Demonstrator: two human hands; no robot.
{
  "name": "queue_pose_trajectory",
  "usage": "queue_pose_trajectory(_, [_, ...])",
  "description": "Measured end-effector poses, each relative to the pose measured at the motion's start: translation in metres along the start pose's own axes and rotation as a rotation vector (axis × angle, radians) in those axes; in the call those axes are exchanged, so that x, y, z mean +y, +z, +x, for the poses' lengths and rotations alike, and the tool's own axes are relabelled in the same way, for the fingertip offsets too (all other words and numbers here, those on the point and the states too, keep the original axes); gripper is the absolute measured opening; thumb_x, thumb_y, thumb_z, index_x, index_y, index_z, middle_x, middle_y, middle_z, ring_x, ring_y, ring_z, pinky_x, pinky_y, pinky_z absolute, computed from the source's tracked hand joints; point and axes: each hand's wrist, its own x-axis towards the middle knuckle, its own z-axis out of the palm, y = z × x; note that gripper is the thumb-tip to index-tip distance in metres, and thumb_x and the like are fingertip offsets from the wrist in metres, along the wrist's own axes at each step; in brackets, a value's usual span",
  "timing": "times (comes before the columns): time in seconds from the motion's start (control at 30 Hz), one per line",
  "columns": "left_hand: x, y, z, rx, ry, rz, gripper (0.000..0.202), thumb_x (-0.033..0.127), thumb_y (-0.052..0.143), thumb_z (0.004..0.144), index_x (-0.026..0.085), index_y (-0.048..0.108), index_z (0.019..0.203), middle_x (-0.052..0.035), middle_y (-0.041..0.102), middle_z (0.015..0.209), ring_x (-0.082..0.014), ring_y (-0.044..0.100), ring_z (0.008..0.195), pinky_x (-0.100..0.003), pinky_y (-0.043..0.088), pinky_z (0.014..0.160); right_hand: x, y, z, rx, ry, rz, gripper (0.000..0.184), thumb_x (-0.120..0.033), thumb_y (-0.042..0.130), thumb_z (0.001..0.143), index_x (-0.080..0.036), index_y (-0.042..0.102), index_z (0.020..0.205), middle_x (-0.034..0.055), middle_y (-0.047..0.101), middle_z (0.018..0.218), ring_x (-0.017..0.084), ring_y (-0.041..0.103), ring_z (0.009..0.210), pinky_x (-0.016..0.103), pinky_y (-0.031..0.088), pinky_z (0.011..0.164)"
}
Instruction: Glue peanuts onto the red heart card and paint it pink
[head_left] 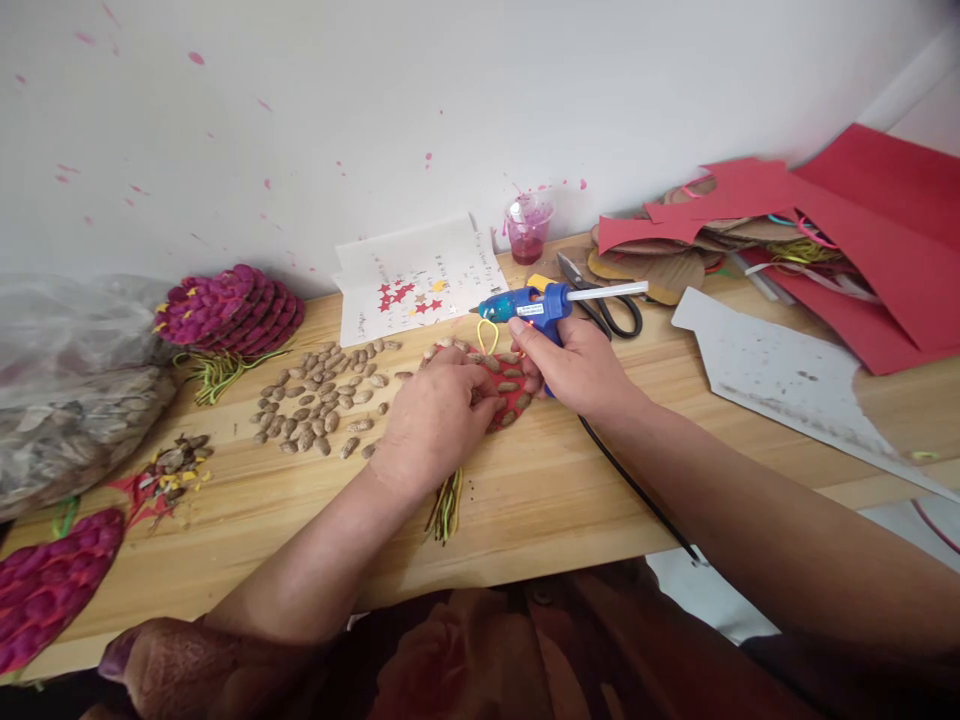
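Observation:
My right hand (574, 365) grips a blue hot glue gun (534, 303) with a white glue stick sticking out of its back, its nozzle pointing left. Its black cord (637, 490) trails off the table's front edge. My left hand (435, 415) presses down on a red heart-shaped card (517, 385) with brown seeds glued onto it. The hand hides much of the card. A yellow loop (487, 335) shows at the card's top, and green and yellow strands (446, 505) stick out below the hand.
Loose brown seeds (322, 400) lie left of my hands on the wooden table (540, 500). Finished purple hearts (225, 310) are stacked at far left, with another (52, 585) near the front corner. Black scissors (607, 305), a pink cup (527, 228), a paper sheet (416, 275), red card (862, 230) and a plastic bag (67, 400) surround them.

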Motion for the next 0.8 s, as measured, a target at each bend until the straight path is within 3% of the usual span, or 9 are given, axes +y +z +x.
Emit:
queue_pose_trajectory(0.3, [-0.002,-0.004,0.000,-0.011,0.049,-0.001,0.016,0.023,0.063,0.091,0.022,0.077,0.085,-0.0055,0.068,0.099,-0.0215,0.066,0.089,-0.033,0.053,0.082,0.001,0.001,0.000,-0.015,0.003,0.070,0.038,-0.060,0.059,0.093,-0.024,0.060,0.082,-0.0018,0.061,0.059,0.018,0.063,0.050,0.033,0.050,0.053])
queue_pose_trajectory(0.43, [-0.012,-0.010,-0.004,0.025,0.129,-0.081,0.022,0.013,0.053,0.094,0.020,0.074,0.100,-0.0044,0.072,0.100,-0.0211,0.068,0.096,-0.034,0.053,0.090,0.002,0.001,0.001,-0.025,0.010,0.091,0.039,-0.062,0.060,0.092,-0.024,0.061,0.083,-0.0014,0.061,0.059,0.019,0.064,0.050,0.033,0.051,0.050])
queue_pose_trajectory(0.57, [-0.022,-0.012,-0.019,0.066,0.334,-0.100,0.036,0.004,0.046,0.094,0.021,0.068,0.118,-0.0053,0.073,0.112,-0.0204,0.066,0.108,-0.035,0.052,0.098,0.001,0.001,0.001,-0.017,0.017,0.105,0.040,-0.064,0.062,0.091,-0.024,0.061,0.082,-0.0008,0.062,0.059,0.019,0.065,0.050,0.033,0.052,0.049])
queue_pose_trajectory(0.67, [-0.026,-0.009,-0.032,0.010,0.449,-0.043,0.045,0.002,0.042,0.096,0.024,0.061,0.131,-0.0066,0.070,0.121,-0.0215,0.060,0.120,-0.035,0.050,0.103,0.000,0.000,0.000,-0.024,0.011,0.106,0.040,-0.062,0.062,0.091,-0.024,0.060,0.080,-0.0012,0.061,0.058,0.019,0.064,0.049,0.032,0.051,0.048])
queue_pose_trajectory(0.8, [-0.029,-0.002,-0.041,-0.051,0.472,0.044,0.047,0.007,0.043,0.100,0.028,0.053,0.141,-0.0075,0.067,0.128,-0.0245,0.056,0.128,-0.038,0.046,0.108,0.001,0.000,0.000,-0.028,0.008,0.094,0.037,-0.061,0.061,0.093,-0.025,0.060,0.082,-0.0016,0.062,0.058,0.018,0.063,0.050,0.031,0.050,0.050])
